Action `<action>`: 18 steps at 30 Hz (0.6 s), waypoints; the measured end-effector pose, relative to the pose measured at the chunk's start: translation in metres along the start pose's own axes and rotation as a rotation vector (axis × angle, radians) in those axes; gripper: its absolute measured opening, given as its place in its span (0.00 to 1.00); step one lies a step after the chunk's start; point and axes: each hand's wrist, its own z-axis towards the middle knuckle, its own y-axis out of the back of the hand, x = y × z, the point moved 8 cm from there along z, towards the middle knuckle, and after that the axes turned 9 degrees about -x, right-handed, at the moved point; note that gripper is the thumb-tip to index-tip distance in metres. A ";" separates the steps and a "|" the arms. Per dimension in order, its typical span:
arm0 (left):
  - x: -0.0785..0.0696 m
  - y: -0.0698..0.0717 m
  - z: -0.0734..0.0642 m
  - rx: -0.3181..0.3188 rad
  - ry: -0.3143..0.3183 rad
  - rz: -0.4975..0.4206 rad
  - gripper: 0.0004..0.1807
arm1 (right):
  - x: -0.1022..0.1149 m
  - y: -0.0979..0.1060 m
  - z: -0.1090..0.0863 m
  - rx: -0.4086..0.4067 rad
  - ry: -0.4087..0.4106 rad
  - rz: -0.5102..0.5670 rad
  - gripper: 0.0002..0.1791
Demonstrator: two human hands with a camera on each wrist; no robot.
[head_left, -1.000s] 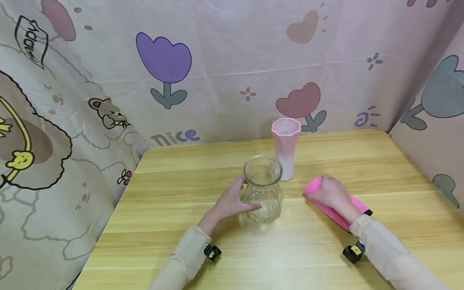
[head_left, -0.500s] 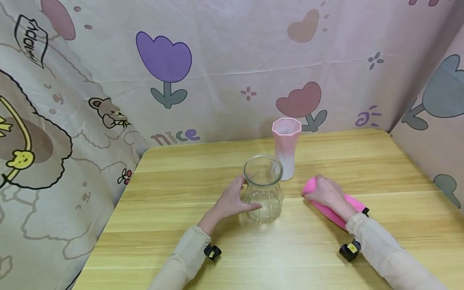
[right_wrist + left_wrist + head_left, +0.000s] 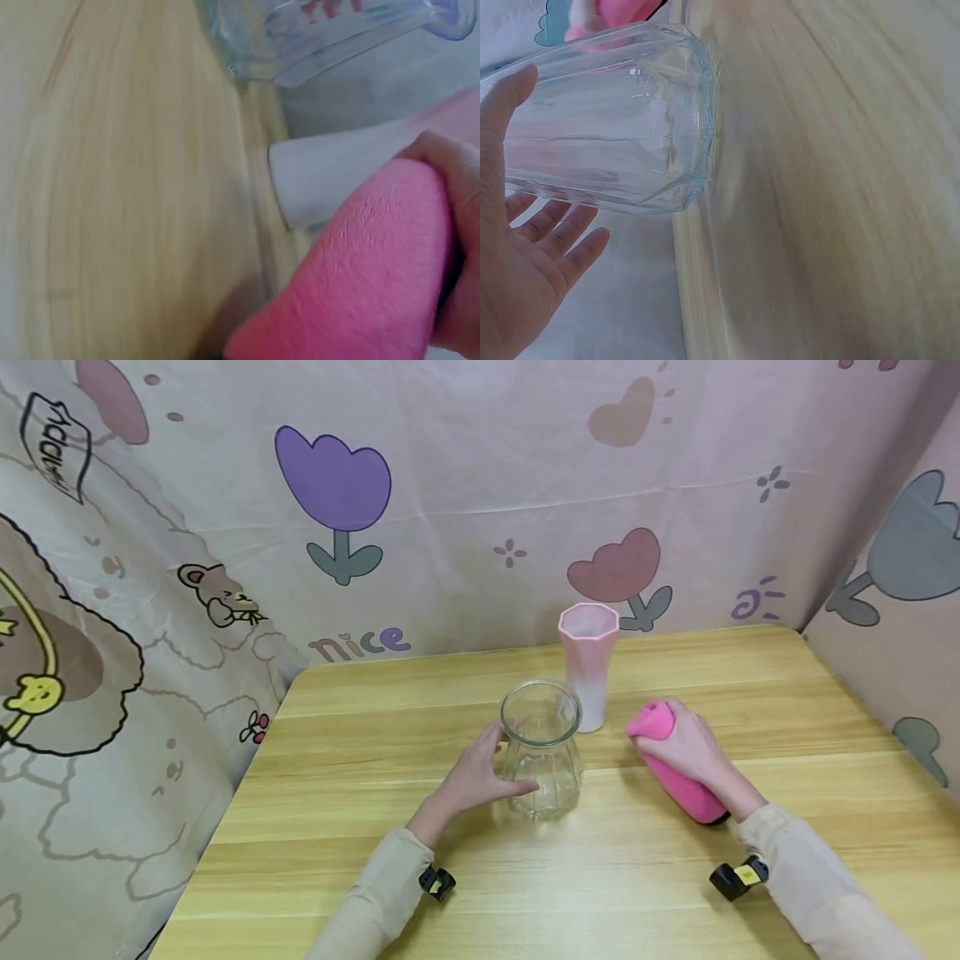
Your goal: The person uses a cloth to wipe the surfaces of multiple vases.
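Pink roll (image 3: 678,768) | right hand (image 3: 693,747) grips | long axis tilted, far end raised

I see a tall pink-to-white faceted ceramic vase (image 3: 589,664) standing upright on the light wooden plank surface (image 3: 360,752), towards its far edge. Behind and to both sides hangs a pale pink cartoon-printed cloth backdrop (image 3: 450,485) with tulips, hearts and a small bear.

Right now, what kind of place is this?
Probably a small tabletop booth: a wooden table walled by cartoon cloth, with a glass vase and pink vase.
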 end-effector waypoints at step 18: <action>-0.001 0.001 0.000 0.004 -0.023 0.026 0.46 | 0.089 0.003 -0.011 -0.153 0.233 0.486 0.32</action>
